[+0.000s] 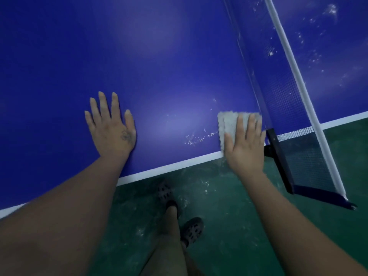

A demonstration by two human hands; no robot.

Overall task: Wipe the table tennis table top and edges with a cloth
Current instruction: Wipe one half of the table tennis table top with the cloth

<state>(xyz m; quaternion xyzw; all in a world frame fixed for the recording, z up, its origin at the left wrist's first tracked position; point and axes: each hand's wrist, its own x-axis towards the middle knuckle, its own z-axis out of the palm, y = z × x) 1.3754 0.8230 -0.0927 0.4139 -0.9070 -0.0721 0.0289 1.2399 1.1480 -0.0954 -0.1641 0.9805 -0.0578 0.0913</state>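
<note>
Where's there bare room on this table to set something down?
The blue table top beyond the left hand, up to the net, is bare. Between the hands lie white smears. Crowded: the right hand presses the cloth beside the net post.

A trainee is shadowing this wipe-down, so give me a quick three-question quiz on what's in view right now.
1. True or false: the left hand grips the cloth.
2. Where does the cloth lie? A: under the right hand, by the white edge line, close to the net. B: hanging from the left hand. C: draped over the net.
3. Fill in: the white specks on the table top lie between the left hand and the ____.
Key: 1 false, it lies flat on the bare table top. 2 A. 3 cloth.
</note>
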